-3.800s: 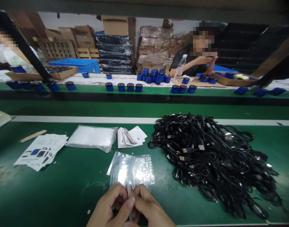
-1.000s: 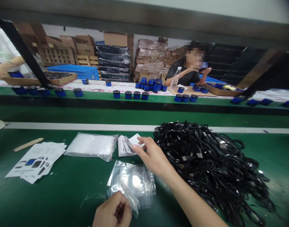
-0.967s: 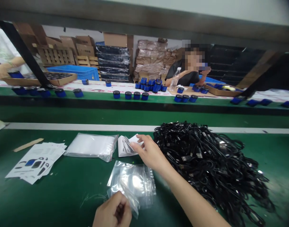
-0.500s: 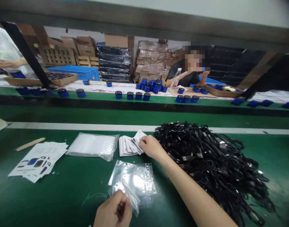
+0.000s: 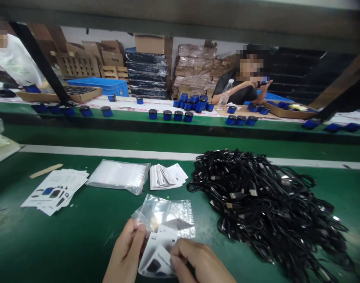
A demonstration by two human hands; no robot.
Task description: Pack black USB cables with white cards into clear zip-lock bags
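Low in the view, my left hand (image 5: 127, 249) pinches a clear zip bag (image 5: 147, 220) between thumb and fingers. My right hand (image 5: 199, 259) is closed on a printed white leaflet (image 5: 158, 255), which is tilted up against the bag. I cannot tell whether any of the leaflet is inside it. Just beyond both hands, more clear zip bags (image 5: 175, 208) lie flat on the green table. Farther off sits a fanned stack of leaflets (image 5: 165, 177), and to its left a sealed pack of bags (image 5: 117, 175).
A big heap of black USB cables (image 5: 256, 200) covers the right side. Printed sheets (image 5: 54, 190) and a flat wooden stick (image 5: 46, 171) lie left. Blue cylindrical devices (image 5: 178, 115) line the raised shelf. Two people are beyond it, one near a plastic bottle (image 5: 226, 94).
My right hand has come from the leaflet stack back to my left hand, bringing a leaflet. My left hand has lifted a bag. The view has shifted slightly.
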